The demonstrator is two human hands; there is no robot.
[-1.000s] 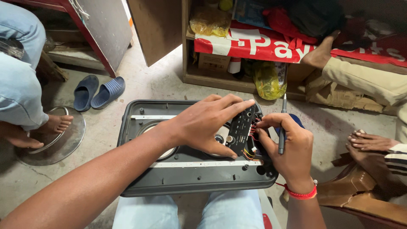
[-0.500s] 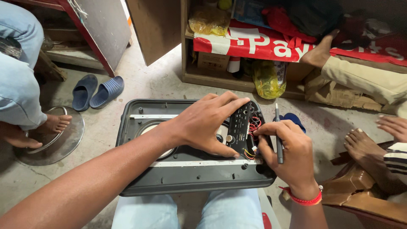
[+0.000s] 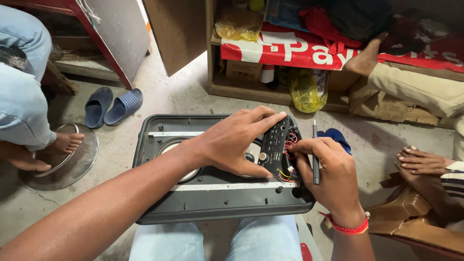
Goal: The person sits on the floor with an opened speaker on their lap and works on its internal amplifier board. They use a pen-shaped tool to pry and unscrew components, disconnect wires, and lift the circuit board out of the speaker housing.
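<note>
A dark grey plastic speaker housing (image 3: 159, 193) lies open on my lap, showing a round speaker cone and a black circuit board (image 3: 276, 145) with red and yellow wires (image 3: 286, 170). My left hand (image 3: 237, 142) rests across the housing, fingers spread over the board's upper edge. My right hand (image 3: 328, 179), with a red band on its wrist, holds a slim black screwdriver (image 3: 315, 154) upright against the palm while its fingertips pinch at the wires on the board's right side.
A person in jeans sits at left with a bare foot on a round metal lid (image 3: 63, 166). Blue sandals (image 3: 112, 106) lie on the concrete floor. A wooden shelf (image 3: 251, 89) with a yellow bag (image 3: 309, 92) stands behind. Another person's hand (image 3: 423, 162) and leg are at right.
My right hand has turned slightly and its fingers have gone down to the wires. The person's hand at right has drawn nearer. My left hand has stayed on the board.
</note>
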